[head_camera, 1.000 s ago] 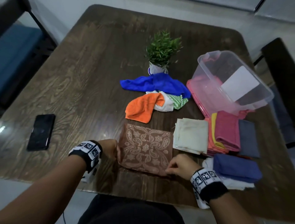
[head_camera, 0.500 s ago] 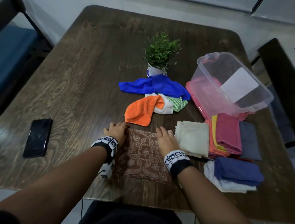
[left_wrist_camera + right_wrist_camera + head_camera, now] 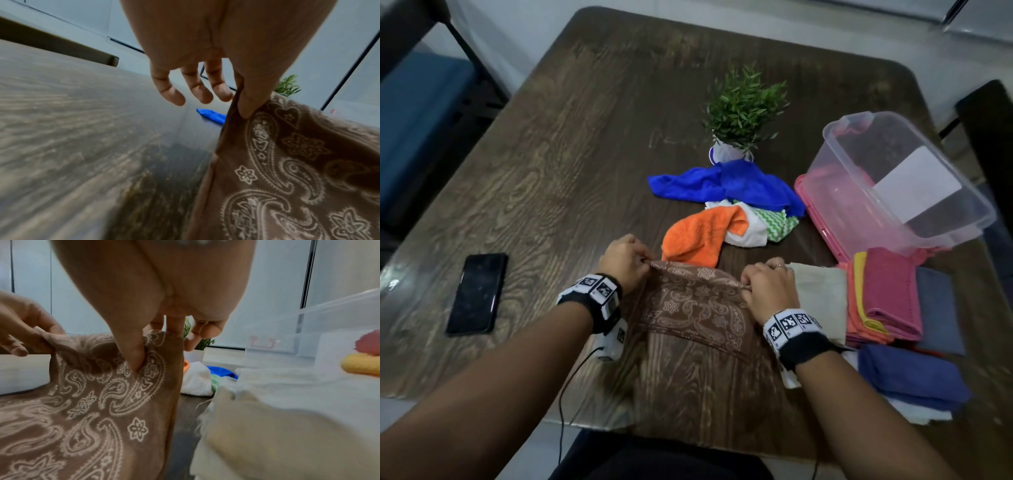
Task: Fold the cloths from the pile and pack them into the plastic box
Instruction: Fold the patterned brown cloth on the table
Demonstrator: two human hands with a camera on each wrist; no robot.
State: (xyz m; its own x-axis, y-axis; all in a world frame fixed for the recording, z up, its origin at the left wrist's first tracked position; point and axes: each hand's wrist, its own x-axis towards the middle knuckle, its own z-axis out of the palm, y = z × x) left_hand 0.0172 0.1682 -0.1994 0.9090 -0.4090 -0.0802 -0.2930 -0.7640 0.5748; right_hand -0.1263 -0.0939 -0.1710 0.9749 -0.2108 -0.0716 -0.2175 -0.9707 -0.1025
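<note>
A brown paisley cloth (image 3: 695, 305) (image 3: 298, 170) (image 3: 92, 402) hangs lifted off the table by its far edge. My left hand (image 3: 625, 262) (image 3: 244, 104) pinches its far left corner between thumb and forefinger. My right hand (image 3: 767, 284) (image 3: 148, 350) pinches the far right corner. Beyond lies the unfolded pile: a blue cloth (image 3: 726, 185), an orange cloth (image 3: 698, 236) and a white and green one (image 3: 763, 222). The clear plastic box (image 3: 900, 181) stands tilted on its pink lid (image 3: 822, 219) at the right.
Folded cloths lie at the right: a cream one (image 3: 822, 298), a pink, yellow and coral stack (image 3: 887, 298), a grey one (image 3: 938, 308), a dark blue one on white (image 3: 911, 377). A potted plant (image 3: 743, 113) stands behind the pile. A black phone (image 3: 477, 293) lies left.
Both hands moved from the cloth's near corners to its far edge, pressed there flat, and now pinch the far corners and lift the cloth.
</note>
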